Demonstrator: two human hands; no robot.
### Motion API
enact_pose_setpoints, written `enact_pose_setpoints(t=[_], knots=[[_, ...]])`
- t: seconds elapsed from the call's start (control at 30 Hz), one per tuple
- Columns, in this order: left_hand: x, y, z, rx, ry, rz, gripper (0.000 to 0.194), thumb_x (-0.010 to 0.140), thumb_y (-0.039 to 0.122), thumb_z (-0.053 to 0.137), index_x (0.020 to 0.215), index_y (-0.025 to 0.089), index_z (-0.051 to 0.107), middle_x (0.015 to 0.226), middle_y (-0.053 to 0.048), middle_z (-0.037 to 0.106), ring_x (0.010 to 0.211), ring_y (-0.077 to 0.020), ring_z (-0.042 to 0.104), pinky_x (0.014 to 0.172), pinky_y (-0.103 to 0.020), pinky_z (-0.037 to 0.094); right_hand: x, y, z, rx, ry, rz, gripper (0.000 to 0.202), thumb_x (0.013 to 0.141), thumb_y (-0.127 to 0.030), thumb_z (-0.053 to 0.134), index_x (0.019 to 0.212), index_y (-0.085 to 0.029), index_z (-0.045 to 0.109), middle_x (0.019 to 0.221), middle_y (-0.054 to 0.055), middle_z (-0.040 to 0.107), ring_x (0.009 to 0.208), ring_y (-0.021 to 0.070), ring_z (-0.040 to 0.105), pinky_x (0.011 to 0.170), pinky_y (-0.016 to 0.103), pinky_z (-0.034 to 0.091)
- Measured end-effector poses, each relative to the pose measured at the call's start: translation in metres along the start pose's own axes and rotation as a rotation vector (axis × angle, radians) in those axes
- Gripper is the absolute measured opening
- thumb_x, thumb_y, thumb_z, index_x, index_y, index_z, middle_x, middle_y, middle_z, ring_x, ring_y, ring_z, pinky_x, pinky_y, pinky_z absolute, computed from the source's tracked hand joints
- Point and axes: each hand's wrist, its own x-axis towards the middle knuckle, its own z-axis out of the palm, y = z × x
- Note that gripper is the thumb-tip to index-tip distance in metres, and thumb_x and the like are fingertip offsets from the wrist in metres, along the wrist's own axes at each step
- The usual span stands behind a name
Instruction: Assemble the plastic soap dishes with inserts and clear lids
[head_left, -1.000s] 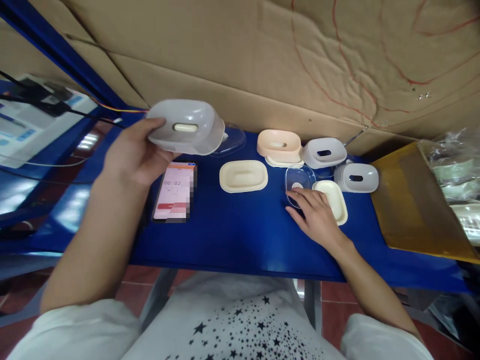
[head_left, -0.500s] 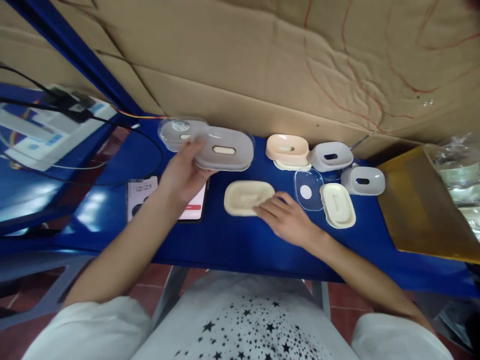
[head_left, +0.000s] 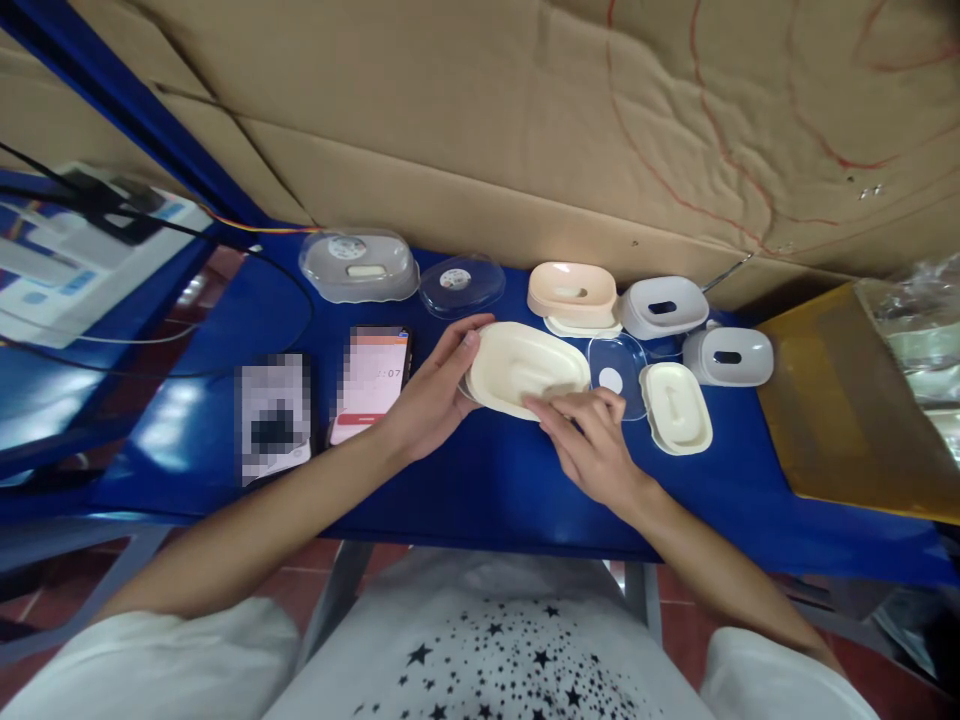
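Note:
My left hand [head_left: 439,400] grips the left end of a cream oval tray [head_left: 525,365], tilted up above the blue table; an edge of something clear or grey shows behind it. My right hand [head_left: 589,435] pinches the tray's lower right rim. Just right of it lie a clear lid [head_left: 619,375] with a white round sticker and another cream tray [head_left: 676,408]. Behind stand a peach oval shell [head_left: 574,290] and two grey shells [head_left: 664,307], [head_left: 727,357] with slots. A clear lid [head_left: 463,285] and a covered grey box [head_left: 360,268] rest at the back left.
Two phones [head_left: 274,415], [head_left: 373,378] lie on the blue table [head_left: 480,490], left of my hands. Farther left are a white power strip [head_left: 97,260] and black cables. A brown carton [head_left: 855,400] stands at the right, before plastic-wrapped items [head_left: 919,350]. Cardboard [head_left: 450,130] lines the back.
My left hand has moved right and down from the back left to the cream tray's left end. The cream tray has been lifted and tilted, and a clear lid now shows at the back.

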Motion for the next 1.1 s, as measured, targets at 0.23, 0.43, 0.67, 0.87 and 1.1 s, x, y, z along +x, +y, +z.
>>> enact_pose_setpoints(t=[0.23, 0.43, 0.67, 0.87, 1.1], knots=[[-0.004, -0.001, -0.001, -0.027, -0.062, 0.021, 0.058, 0.087, 0.061, 0.091, 0.132, 0.033, 0.067, 0.136, 0.0, 0.07, 0.112, -0.0191, 0.066, 0.082, -0.024, 0.06, -0.001, -0.001, 0.004, 0.006, -0.067, 0.004, 0.073, 0.106, 0.002, 0.055, 0.171, -0.025, 0.041, 0.113, 0.004, 0.076, 0.109, 0.0188, 0.071, 0.099, 0.037, 0.04], [-0.005, 0.006, -0.001, -0.003, -0.02, 0.054, 0.055, 0.083, 0.038, 0.095, 0.131, 0.034, 0.068, 0.13, 0.0, 0.069, 0.108, -0.0178, 0.065, 0.083, -0.023, 0.058, 0.005, -0.002, 0.006, -0.054, -0.104, -0.071, 0.051, 0.109, -0.008, 0.06, 0.158, -0.018, 0.054, 0.116, 0.007, 0.08, 0.113, 0.0212, 0.072, 0.104, 0.038, 0.044], [-0.003, 0.007, -0.004, -0.01, 0.007, 0.082, 0.055, 0.085, 0.04, 0.093, 0.133, 0.035, 0.066, 0.131, 0.001, 0.068, 0.11, -0.0188, 0.065, 0.084, -0.025, 0.056, 0.02, 0.003, 0.014, -0.027, -0.128, -0.048, 0.034, 0.111, -0.019, 0.063, 0.144, -0.025, 0.064, 0.12, 0.007, 0.082, 0.113, 0.0242, 0.075, 0.1, 0.04, 0.052], [-0.002, 0.009, -0.007, -0.042, 0.02, 0.057, 0.054, 0.087, 0.041, 0.093, 0.134, 0.033, 0.066, 0.135, 0.0, 0.069, 0.113, -0.019, 0.066, 0.087, -0.026, 0.057, 0.03, 0.009, 0.011, 0.099, -0.173, -0.052, 0.021, 0.112, -0.022, 0.062, 0.129, -0.024, 0.074, 0.111, 0.006, 0.083, 0.108, 0.0231, 0.077, 0.096, 0.04, 0.057], [-0.002, 0.007, -0.006, -0.058, -0.029, 0.102, 0.056, 0.09, 0.065, 0.087, 0.131, 0.032, 0.069, 0.138, -0.001, 0.069, 0.113, -0.0196, 0.067, 0.082, -0.026, 0.06, 0.03, 0.015, 0.003, 0.208, -0.085, 0.022, 0.022, 0.109, -0.022, 0.068, 0.131, -0.025, 0.069, 0.119, 0.008, 0.08, 0.113, 0.0248, 0.076, 0.098, 0.043, 0.06]])
